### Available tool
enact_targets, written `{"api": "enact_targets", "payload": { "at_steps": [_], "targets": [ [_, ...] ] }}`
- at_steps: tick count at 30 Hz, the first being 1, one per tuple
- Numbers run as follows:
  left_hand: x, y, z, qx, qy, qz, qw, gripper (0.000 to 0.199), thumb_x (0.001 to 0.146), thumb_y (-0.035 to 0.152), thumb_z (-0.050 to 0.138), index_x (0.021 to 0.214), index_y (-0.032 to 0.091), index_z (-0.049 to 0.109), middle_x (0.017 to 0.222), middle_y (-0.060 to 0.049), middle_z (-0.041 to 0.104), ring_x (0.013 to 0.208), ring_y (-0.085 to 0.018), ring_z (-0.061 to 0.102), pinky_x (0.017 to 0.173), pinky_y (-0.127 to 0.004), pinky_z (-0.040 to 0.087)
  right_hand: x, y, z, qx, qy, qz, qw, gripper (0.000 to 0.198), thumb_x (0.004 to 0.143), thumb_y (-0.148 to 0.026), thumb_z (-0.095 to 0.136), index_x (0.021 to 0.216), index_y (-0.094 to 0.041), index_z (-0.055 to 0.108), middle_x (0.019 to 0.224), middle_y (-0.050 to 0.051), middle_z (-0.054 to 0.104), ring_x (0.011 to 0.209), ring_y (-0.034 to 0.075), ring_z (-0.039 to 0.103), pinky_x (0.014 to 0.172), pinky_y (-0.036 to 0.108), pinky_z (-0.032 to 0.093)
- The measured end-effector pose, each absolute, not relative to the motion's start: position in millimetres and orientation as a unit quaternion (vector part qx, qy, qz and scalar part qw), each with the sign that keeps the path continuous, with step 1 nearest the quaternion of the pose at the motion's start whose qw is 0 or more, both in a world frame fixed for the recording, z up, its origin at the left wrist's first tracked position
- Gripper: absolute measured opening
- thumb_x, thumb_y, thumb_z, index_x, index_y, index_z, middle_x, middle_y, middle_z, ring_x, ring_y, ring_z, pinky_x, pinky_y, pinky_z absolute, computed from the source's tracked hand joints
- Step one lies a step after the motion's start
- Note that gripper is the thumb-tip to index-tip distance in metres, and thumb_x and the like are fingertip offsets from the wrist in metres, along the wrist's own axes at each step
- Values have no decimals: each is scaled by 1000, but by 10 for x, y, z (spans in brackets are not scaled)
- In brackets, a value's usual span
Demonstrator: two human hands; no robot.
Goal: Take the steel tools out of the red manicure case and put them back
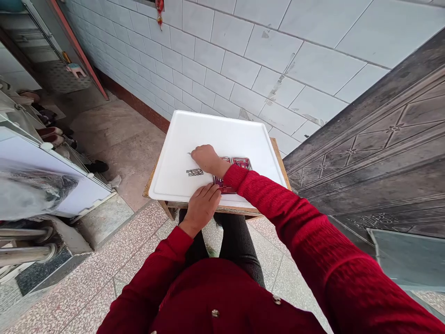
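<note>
My right hand [206,159] reaches across to the left over the white tray, its fingers closed in a pinch. A thin, dark tip shows by its fingertips, too small to name. Just below lie several small metal tools that look like nail clippers [194,172], side by side on the tray. An open case with a red lining and small metal tools, like a manicure set [242,163], is partly hidden beneath my right wrist and sleeve. My left hand [203,202] lies with its fingers stretched out at the case's near left corner, touching its edge.
The white tray [215,121] with a raised rim sits on a wooden table [278,155] against a tiled wall [229,60]. A dark patterned metal door [347,157] stands close on the right. Shelves with shoes [52,134] are on the left.
</note>
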State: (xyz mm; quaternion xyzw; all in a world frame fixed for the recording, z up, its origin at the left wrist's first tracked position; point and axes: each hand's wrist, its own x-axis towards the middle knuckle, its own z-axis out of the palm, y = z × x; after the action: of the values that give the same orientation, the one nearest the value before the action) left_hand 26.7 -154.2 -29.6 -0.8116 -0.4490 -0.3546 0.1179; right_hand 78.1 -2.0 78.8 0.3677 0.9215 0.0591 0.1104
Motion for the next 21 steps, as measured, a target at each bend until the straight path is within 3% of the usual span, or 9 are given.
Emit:
{"api": "enact_targets", "payload": {
  "at_steps": [4, 7, 11, 14, 17, 21],
  "targets": [
    [266, -1544, -306, -811, -450, -354, 119, 20, 104, 18, 53, 118, 17, 67, 124, -9, 76, 123, -24, 69, 104, -41, 55, 793, 71, 783, 425, 902, 25, 72, 24, 91, -12, 57, 109, -10, 74, 112, 21, 75, 104, 29, 69, 84, 35, 46],
    [267, -1551, -298, -811, -450, -355, 118, 21, 104, 18, 52, 119, 17, 67, 124, -9, 76, 123, -24, 69, 104, -41, 55, 914, 144, 815, 485, 873, -49, -4, 16, 89, -14, 60, 95, -13, 74, 105, 15, 77, 96, 26, 70, 77, 32, 47],
    [266, -1551, -282, -814, -452, -347, 108, 22, 105, 19, 51, 120, 18, 66, 126, -10, 75, 124, -24, 68, 105, -42, 55, 1229, 206, 782, 514, 778, -314, -179, 10, 84, -11, 63, 76, -15, 67, 67, 4, 70, 61, 15, 62, 61, 26, 45],
    [263, -1539, -284, -815, -454, -346, 100, 22, 105, 18, 50, 120, 19, 67, 127, -10, 75, 124, -25, 69, 104, -43, 55, 1489, 197, 674, 496, 661, -490, -278, 15, 81, -14, 71, 70, -16, 60, 52, 0, 61, 46, 10, 49, 48, 22, 38],
    [260, -1528, -284, -816, -453, -345, 98, 24, 105, 18, 50, 121, 19, 67, 127, -10, 75, 124, -25, 69, 104, -43, 55, 1720, 149, 554, 476, 591, -556, -338, 17, 73, -11, 76, 81, -16, 62, 54, -2, 64, 46, 9, 51, 44, 19, 35],
    [259, -1522, -262, -818, -453, -340, 95, 24, 105, 19, 48, 120, 19, 67, 128, -10, 75, 124, -26, 68, 104, -43, 54, 1965, 90, 452, 454, 565, -574, -383, 46, 70, -7, 73, 113, -15, 63, 61, -4, 69, 49, 9, 55, 44, 17, 36]
  ]
}}
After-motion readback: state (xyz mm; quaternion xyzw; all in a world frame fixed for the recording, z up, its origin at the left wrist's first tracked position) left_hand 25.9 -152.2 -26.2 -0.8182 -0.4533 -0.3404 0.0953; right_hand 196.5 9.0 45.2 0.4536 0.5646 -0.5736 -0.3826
